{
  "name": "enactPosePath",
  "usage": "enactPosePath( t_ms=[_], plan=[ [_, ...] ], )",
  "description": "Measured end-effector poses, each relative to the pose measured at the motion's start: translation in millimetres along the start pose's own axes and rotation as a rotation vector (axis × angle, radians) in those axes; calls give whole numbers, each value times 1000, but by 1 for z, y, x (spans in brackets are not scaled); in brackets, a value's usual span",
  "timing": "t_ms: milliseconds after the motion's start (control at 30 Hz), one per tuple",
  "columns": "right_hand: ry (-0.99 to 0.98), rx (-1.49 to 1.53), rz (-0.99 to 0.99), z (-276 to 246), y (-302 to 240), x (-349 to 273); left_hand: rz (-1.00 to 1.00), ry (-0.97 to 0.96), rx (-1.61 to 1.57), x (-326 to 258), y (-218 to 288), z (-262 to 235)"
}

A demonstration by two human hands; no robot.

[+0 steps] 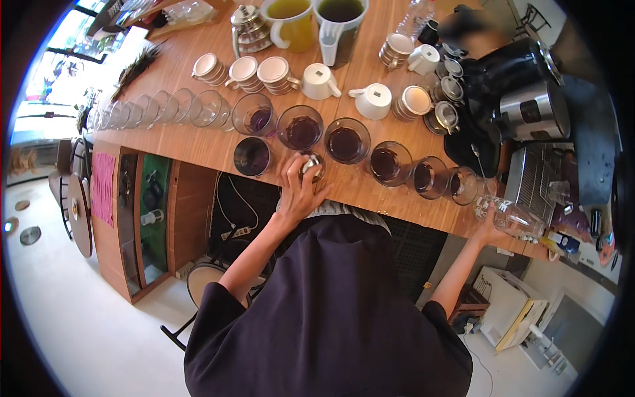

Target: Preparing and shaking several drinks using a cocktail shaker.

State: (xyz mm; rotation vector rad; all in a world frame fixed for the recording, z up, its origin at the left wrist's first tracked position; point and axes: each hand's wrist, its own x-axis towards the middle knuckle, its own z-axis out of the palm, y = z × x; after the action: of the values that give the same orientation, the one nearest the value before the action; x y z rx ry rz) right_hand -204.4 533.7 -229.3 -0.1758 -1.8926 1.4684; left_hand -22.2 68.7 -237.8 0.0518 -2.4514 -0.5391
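My left hand (301, 188) is at the table's near edge, its fingers bent around a small shiny metal cup (311, 167). Beside it, a tumbler with a little dark purple liquid (253, 157) stands to the left. In a curved row just beyond are several glasses of dark liquid, among them a wide one (346, 142) and a smaller one at the right end (462, 186). At the right table edge, my right hand (490, 228) grips a clear glass bottle (519, 218). The bottle lies slantwise close to that end glass; whether anything flows cannot be told.
Clear glasses (206, 108) line the left side. Upturned cups (319, 82) stand farther back, behind them a metal kettle (250, 30), a jug of yellow-green liquid (289, 25) and a dark-filled jug (340, 12). A steel-and-black appliance (534, 111) and wire rack (529, 182) are at right.
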Motion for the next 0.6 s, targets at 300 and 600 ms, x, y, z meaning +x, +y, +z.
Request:
enactPosePath(
  t_ms=[300, 600],
  plan=[
    [-38, -162, -68, -3, 29, 11, -33, -17, -281, -13, -30, 10],
    [201, -149, 222, -23, -10, -69, -100, -129, -534, -7, -48, -2]
  ],
)
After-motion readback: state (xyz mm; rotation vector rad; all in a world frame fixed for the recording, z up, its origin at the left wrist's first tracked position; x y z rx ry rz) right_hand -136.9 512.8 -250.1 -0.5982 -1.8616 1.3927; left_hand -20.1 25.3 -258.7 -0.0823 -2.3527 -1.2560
